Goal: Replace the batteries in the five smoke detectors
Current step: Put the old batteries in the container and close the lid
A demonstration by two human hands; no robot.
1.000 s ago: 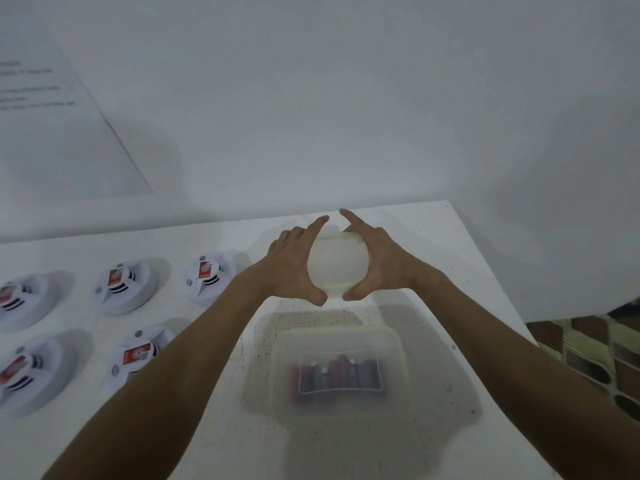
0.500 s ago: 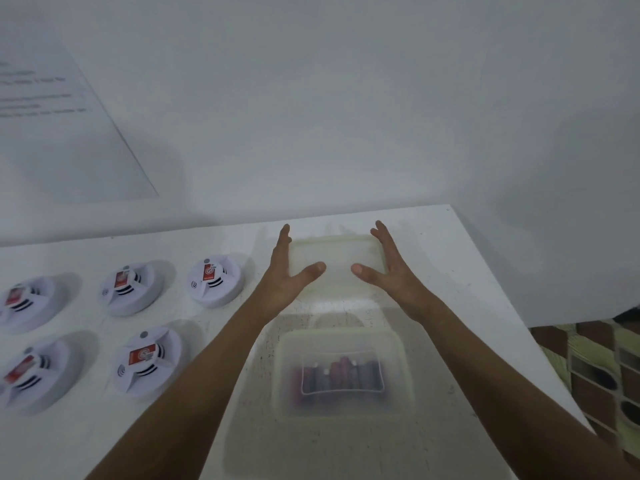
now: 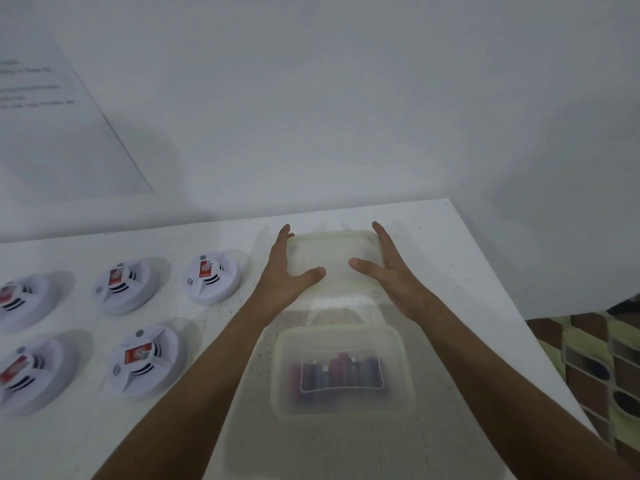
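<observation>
Both hands flank translucent lid (image 3: 334, 258) at far table edge: left hand (image 3: 287, 271) and right hand (image 3: 388, 271) with straight fingers along its sides, thumbs on top. Set it flat, clear of container (image 3: 341, 368) holding batteries (image 3: 337, 374). Five smoke detectors (image 3: 211, 277) wait left, unopened.

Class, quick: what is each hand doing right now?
Left hand: open, straight fingers against the lid.
Right hand: open, straight fingers against the lid.
</observation>
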